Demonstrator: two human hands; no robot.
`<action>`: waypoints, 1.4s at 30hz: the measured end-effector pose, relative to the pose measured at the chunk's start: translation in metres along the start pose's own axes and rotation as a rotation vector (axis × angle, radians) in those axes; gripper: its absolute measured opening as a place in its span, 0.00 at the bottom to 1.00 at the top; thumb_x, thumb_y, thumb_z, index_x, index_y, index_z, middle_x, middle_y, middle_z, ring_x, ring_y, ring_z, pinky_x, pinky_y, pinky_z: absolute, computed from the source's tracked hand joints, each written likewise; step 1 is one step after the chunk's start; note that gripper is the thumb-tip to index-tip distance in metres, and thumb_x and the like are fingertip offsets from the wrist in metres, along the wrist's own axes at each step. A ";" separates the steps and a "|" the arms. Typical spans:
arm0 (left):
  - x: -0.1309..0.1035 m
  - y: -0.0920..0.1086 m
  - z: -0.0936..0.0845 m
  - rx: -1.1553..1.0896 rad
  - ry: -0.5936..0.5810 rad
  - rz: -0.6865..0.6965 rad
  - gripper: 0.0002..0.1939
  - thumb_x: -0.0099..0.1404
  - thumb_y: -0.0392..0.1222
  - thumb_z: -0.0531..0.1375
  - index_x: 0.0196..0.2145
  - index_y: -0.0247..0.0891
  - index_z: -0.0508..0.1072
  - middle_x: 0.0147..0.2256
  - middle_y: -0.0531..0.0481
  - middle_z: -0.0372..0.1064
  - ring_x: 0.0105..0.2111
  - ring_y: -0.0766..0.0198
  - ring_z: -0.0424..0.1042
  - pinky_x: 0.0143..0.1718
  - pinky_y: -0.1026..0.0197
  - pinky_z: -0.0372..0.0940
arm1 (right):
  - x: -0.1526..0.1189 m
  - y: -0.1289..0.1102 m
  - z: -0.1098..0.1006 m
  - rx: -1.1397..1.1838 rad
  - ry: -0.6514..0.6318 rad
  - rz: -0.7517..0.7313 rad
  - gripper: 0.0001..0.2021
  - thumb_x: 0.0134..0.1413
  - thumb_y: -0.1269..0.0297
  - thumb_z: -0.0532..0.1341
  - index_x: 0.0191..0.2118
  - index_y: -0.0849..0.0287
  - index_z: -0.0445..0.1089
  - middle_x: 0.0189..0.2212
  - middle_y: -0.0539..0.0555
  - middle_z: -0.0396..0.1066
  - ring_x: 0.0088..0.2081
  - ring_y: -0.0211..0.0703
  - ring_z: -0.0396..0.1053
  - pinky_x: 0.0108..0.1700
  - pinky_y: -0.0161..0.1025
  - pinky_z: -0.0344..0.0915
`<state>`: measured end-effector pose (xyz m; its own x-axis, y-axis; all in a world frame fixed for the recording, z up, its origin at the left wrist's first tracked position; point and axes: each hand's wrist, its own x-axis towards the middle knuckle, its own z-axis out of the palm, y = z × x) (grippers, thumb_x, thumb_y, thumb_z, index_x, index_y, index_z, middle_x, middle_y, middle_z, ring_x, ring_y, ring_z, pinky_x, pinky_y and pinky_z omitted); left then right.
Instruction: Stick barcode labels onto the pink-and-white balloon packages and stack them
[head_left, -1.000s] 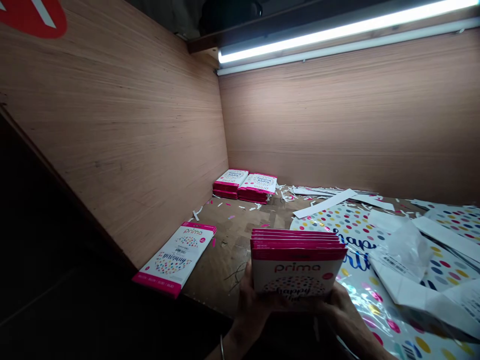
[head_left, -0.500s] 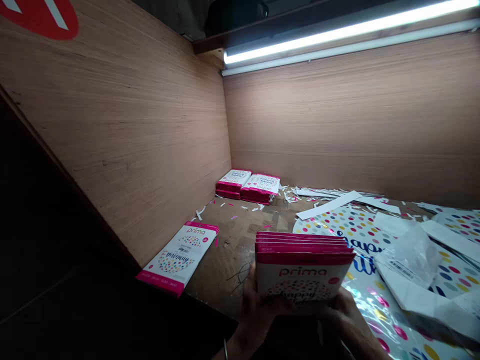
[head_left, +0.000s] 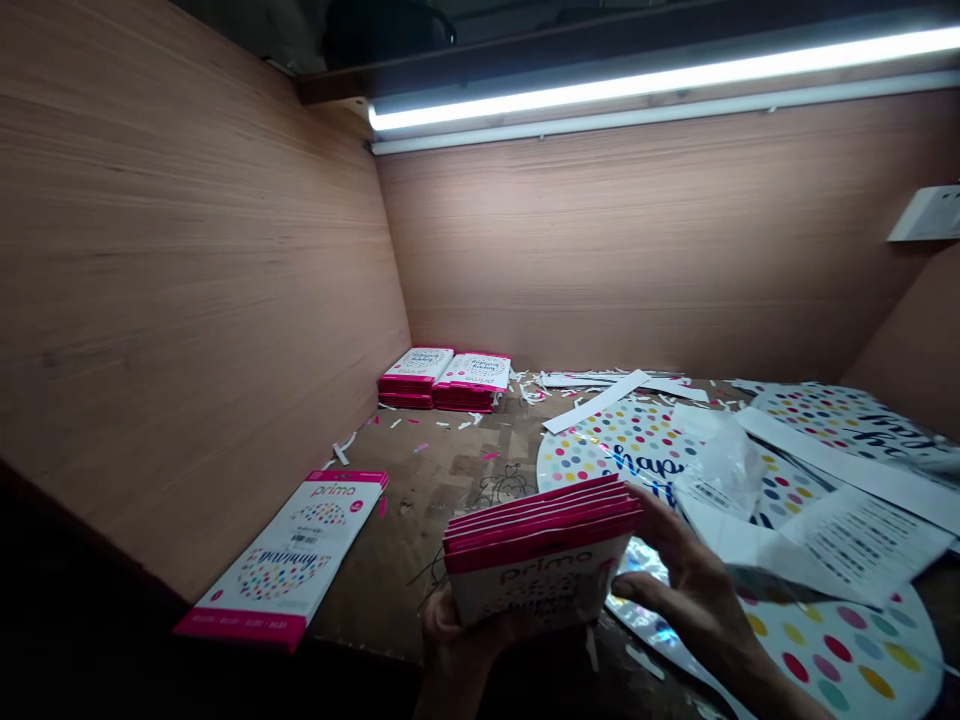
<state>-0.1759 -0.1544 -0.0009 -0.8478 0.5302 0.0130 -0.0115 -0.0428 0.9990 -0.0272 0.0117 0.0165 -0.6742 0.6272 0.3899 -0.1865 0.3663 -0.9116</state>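
Note:
A stack of several pink-and-white "prima" packets (head_left: 540, 580) is held tilted over the front of the worktop, their pink top edges slightly fanned. My left hand (head_left: 469, 640) is closed around the stack's lower left side. At its right edge, my right hand (head_left: 682, 580) has its fingers stretched out and the thumb apart, fingertips against the packets' side. A printed round foil balloon (head_left: 847, 640) with coloured dots lies flat beneath and right of my right hand. To the left, another long "prima" packet (head_left: 289, 550) lies on the worktop near its front edge.
Two stacks of packets (head_left: 472, 370) sit in the back left corner. Paper strips (head_left: 596, 402), white scraps and a crumpled clear plastic bag (head_left: 724, 470) lie across the balloons. Wooden panels (head_left: 600, 250) enclose the back and sides, below a lit tube lamp (head_left: 637, 85).
My right hand has loosened from around the stack, its fingers now extended along the right edge. The stack is tilted, its right side higher. The view has swung right.

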 end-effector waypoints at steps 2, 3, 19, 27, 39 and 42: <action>-0.001 0.001 0.000 0.003 0.003 -0.002 0.12 0.34 0.37 0.68 0.22 0.34 0.77 0.21 0.50 0.73 0.22 0.57 0.71 0.23 0.62 0.68 | -0.002 -0.005 -0.006 -0.052 0.060 -0.087 0.29 0.48 0.68 0.63 0.57 0.49 0.56 0.54 0.56 0.60 0.52 0.51 0.62 0.48 0.45 0.65; -0.001 0.001 0.000 0.013 0.016 -0.001 0.12 0.34 0.36 0.68 0.22 0.34 0.77 0.21 0.50 0.73 0.22 0.58 0.70 0.23 0.62 0.68 | -0.003 -0.009 -0.008 -0.086 0.072 -0.131 0.27 0.48 0.68 0.62 0.55 0.49 0.58 0.54 0.56 0.61 0.52 0.51 0.62 0.49 0.45 0.65; 0.000 -0.001 0.000 0.024 0.114 -0.023 0.11 0.28 0.36 0.68 0.16 0.34 0.74 0.17 0.52 0.69 0.18 0.61 0.67 0.17 0.64 0.65 | 0.004 -0.049 -0.001 -0.193 0.191 -0.332 0.16 0.49 0.69 0.62 0.46 0.52 0.66 0.41 0.55 0.65 0.42 0.44 0.66 0.39 0.38 0.68; 0.004 -0.012 -0.003 0.092 0.163 -0.004 0.12 0.25 0.37 0.69 0.13 0.34 0.73 0.16 0.52 0.67 0.18 0.60 0.66 0.15 0.63 0.64 | 0.010 -0.056 0.003 -0.073 0.198 -0.295 0.11 0.48 0.68 0.64 0.40 0.54 0.68 0.37 0.54 0.65 0.40 0.44 0.66 0.38 0.36 0.66; 0.000 -0.005 0.000 0.049 0.084 -0.030 0.13 0.29 0.38 0.70 0.18 0.33 0.76 0.19 0.50 0.71 0.21 0.58 0.69 0.21 0.61 0.68 | 0.010 -0.051 0.005 0.044 0.181 -0.145 0.18 0.45 0.68 0.65 0.45 0.52 0.68 0.42 0.54 0.67 0.43 0.47 0.67 0.39 0.38 0.67; 0.000 -0.008 -0.002 0.045 0.086 -0.058 0.13 0.30 0.39 0.70 0.19 0.33 0.76 0.20 0.49 0.71 0.22 0.57 0.69 0.22 0.60 0.68 | 0.010 -0.050 0.006 0.056 0.191 -0.125 0.20 0.44 0.68 0.65 0.46 0.50 0.68 0.44 0.53 0.67 0.43 0.46 0.67 0.40 0.37 0.67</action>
<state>-0.1766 -0.1559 -0.0091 -0.8889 0.4557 -0.0463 -0.0393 0.0248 0.9989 -0.0291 -0.0044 0.0657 -0.4967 0.7002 0.5128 -0.3025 0.4141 -0.8585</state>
